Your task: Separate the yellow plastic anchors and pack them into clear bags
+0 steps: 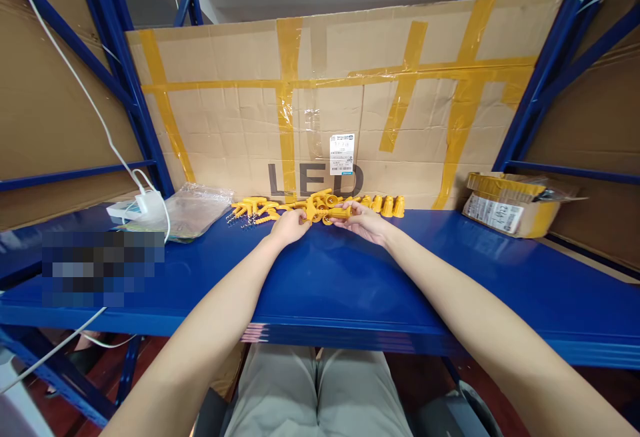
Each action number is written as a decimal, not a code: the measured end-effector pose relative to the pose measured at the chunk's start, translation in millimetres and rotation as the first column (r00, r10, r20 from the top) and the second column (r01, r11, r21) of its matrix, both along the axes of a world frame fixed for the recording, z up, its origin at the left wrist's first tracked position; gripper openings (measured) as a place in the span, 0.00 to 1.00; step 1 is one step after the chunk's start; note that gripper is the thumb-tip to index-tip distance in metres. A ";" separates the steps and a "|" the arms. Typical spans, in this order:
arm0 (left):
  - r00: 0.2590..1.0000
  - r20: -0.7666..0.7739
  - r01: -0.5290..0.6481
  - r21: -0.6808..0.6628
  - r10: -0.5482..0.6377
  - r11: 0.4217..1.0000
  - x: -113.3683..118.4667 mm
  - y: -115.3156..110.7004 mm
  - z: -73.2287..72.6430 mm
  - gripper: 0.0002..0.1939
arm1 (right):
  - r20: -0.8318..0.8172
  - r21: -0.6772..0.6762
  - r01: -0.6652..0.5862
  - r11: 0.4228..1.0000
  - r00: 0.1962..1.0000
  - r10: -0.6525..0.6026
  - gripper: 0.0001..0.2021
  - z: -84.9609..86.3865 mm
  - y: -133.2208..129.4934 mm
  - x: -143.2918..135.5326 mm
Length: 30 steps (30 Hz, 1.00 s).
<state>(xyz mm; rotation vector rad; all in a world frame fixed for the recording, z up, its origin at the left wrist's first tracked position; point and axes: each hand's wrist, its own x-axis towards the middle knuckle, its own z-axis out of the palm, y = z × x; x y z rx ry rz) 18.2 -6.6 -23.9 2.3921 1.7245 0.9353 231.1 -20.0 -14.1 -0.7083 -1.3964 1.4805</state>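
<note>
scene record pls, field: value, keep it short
surface: blue shelf top, taped cardboard sheet standing behind it
left hand: fingers on a yellow plastic part
right hand: fingers on the same part's other end
parts pile: more yellow pieces lying along the cardboard
cones: row of yellow cone-shaped pieces, upright, right of the hands
left side: clear plastic bag, white charger with cable
right side: taped cardboard box
grip state: both closed on the part, finer detail too small to tell
</note>
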 end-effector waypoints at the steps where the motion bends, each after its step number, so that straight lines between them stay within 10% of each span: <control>1: 1.000 0.013 -0.022 0.018 0.022 1.000 0.3 -0.5 1.0 0.09 | -0.014 0.017 0.020 1.000 1.000 -0.020 0.20 2.1 0.5 0.7; 11: 0.999 0.018 -0.033 -0.043 0.034 0.999 2.9 -5.0 4.4 0.08 | 0.000 0.354 0.521 0.777 0.831 -0.557 0.11 43.7 35.3 28.2; 18: 0.997 -0.054 0.051 -0.082 -0.056 0.995 4.3 -6.7 3.1 0.09 | 0.286 0.756 0.371 0.539 0.554 -0.782 0.08 34.4 61.3 3.3; 21: 0.995 -0.078 0.061 -0.093 -0.068 0.994 4.6 -7.9 4.1 0.10 | 0.450 0.773 0.244 0.585 0.438 -0.778 0.12 27.7 66.1 -4.8; 26: 0.993 -0.103 0.048 -0.126 -0.061 0.991 6.2 -9.0 5.1 0.11 | 0.792 0.543 0.081 0.836 0.280 -0.542 0.14 21.2 68.2 -2.9; 30: 0.981 -0.161 -0.118 -0.065 0.107 0.991 2.5 -8.9 8.4 0.13 | 0.736 0.587 0.095 0.804 0.350 -0.579 0.18 25.6 68.7 9.1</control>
